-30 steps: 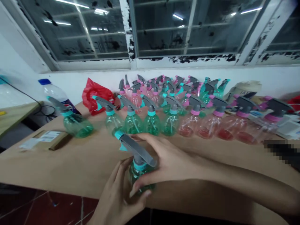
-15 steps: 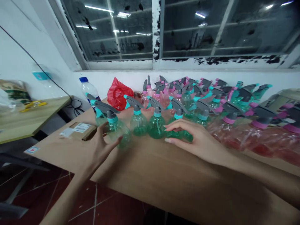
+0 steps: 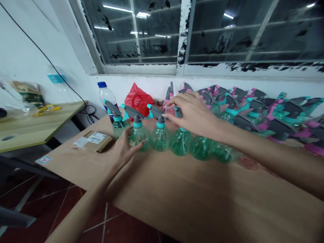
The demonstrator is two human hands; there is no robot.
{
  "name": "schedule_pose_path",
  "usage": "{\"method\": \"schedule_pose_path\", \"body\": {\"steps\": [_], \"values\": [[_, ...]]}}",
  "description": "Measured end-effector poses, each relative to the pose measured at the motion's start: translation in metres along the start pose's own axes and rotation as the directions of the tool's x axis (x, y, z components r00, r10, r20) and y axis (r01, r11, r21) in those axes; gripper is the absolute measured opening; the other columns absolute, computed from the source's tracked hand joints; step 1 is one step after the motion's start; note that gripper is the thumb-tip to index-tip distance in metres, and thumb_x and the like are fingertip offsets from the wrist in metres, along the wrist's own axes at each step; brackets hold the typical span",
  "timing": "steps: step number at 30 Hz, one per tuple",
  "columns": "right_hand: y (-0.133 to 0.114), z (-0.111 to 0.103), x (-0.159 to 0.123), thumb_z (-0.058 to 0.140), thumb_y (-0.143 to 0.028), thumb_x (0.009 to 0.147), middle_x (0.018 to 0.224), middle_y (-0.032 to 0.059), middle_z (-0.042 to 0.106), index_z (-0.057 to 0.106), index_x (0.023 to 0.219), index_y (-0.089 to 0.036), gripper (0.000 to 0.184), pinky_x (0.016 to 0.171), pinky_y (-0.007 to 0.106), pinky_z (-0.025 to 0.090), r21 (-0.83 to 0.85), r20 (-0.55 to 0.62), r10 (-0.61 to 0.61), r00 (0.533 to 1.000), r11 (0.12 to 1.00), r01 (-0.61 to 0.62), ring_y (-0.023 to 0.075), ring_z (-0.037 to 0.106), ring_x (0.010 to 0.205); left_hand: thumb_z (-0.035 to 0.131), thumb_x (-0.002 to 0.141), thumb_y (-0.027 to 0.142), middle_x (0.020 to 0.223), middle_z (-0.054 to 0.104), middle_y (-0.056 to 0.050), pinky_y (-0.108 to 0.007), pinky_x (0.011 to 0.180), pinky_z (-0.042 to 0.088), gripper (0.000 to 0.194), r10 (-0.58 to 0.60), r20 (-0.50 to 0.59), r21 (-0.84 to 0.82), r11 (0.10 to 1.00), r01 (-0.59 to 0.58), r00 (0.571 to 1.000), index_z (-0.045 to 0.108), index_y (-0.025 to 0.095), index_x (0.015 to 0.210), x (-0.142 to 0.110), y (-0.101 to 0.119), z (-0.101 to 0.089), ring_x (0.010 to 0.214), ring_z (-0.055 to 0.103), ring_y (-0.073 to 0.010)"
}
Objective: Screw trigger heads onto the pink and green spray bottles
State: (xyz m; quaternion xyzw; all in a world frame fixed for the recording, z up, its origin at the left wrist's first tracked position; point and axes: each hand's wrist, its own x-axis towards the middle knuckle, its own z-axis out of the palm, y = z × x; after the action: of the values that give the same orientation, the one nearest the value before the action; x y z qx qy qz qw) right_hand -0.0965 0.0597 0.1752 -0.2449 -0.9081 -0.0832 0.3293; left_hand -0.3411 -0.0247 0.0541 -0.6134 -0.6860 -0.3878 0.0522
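Observation:
My left hand (image 3: pixel 125 148) is curved around a green spray bottle (image 3: pixel 139 135), its thumb across the front and its fingers at the left side. This bottle stands upright in a front row with turquoise collars and grey trigger heads. To its left is another green spray bottle (image 3: pixel 119 125); to its right comes a third (image 3: pixel 161 137). Raised over the row, my right hand (image 3: pixel 193 111) has its thumb and fingers apart and covers part of the trigger head of a further green bottle (image 3: pixel 181 143). Whether it touches that head I cannot tell.
Pink and green spray bottles (image 3: pixel 255 109) crowd the back right. A red plastic bag (image 3: pixel 138 99) and a blue-capped water bottle (image 3: pixel 106 94) stand by the wall. A flat cardboard box (image 3: pixel 95 140) lies on the table (image 3: pixel 174 189) at left. A second table (image 3: pixel 50 125) stands further left.
The view has turned slightly left. The bottle at my left hand has gone back into line with the row. My right hand has risen from the front of the bottles to above their heads.

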Motion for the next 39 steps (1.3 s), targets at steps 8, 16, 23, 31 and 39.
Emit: {"method": "schedule_pose_path", "body": {"steps": [8,16,23,31,39], "values": [[-0.004,0.039,0.033,0.044,-0.05,0.086,0.09,0.0136,0.069,0.064,0.1,-0.01,0.047,0.098,0.056,0.018,-0.092,0.095,0.054,0.994,0.995,-0.045,0.0313,0.06,0.095,0.06,0.077,0.054,0.114,0.049,-0.012,-0.041,0.082,0.049,0.068,0.044,-0.04,0.055,0.998,-0.041,0.998,0.042,0.016,0.131,0.002,-0.004,0.003,0.105,0.054,-0.0297],[-0.016,0.051,0.038,0.048,-0.031,0.086,0.073,0.0098,0.068,0.069,0.086,-0.015,0.026,0.096,0.061,0.014,-0.178,0.117,0.019,0.993,0.984,0.003,0.0299,0.059,0.091,0.061,0.08,0.05,0.112,0.052,-0.009,-0.041,0.085,0.047,0.069,0.086,-0.021,0.113,0.99,-0.084,0.996,0.033,0.021,0.136,0.0,-0.008,-0.001,0.106,0.053,-0.028],[-0.025,0.038,0.031,0.049,-0.032,0.086,0.069,0.0087,0.069,0.07,0.079,-0.015,0.027,0.095,0.061,0.015,-0.144,0.122,0.038,0.992,0.989,-0.02,0.0309,0.06,0.09,0.062,0.082,0.047,0.108,0.055,-0.01,-0.046,0.089,0.042,0.06,0.108,-0.059,0.2,0.975,-0.094,0.992,0.041,0.021,0.131,-0.002,-0.006,-0.001,0.106,0.05,-0.0319],[-0.046,0.017,0.005,0.047,-0.037,0.087,0.068,0.0061,0.065,0.069,0.084,-0.015,0.031,0.099,0.057,0.013,-0.08,0.16,-0.002,0.987,0.997,0.016,0.0258,0.061,0.084,0.066,0.079,0.046,0.112,0.046,-0.013,-0.054,0.09,0.037,0.063,0.112,-0.147,0.239,0.968,-0.075,0.983,0.042,0.02,0.132,-0.008,0.007,-0.003,0.111,0.042,-0.0373],[-0.046,-0.019,-0.038,0.05,-0.033,0.087,0.078,0.0067,0.068,0.065,0.101,-0.014,0.027,0.102,0.052,0.016,-0.052,0.224,-0.001,0.975,0.999,0.013,0.0245,0.063,0.085,0.046,0.093,0.041,0.11,0.047,-0.009,-0.044,0.086,0.045,0.035,0.113,-0.059,0.058,0.992,-0.109,0.992,0.047,0.023,0.122,-0.061,0.057,-0.004,0.104,0.05,-0.0261]]}}
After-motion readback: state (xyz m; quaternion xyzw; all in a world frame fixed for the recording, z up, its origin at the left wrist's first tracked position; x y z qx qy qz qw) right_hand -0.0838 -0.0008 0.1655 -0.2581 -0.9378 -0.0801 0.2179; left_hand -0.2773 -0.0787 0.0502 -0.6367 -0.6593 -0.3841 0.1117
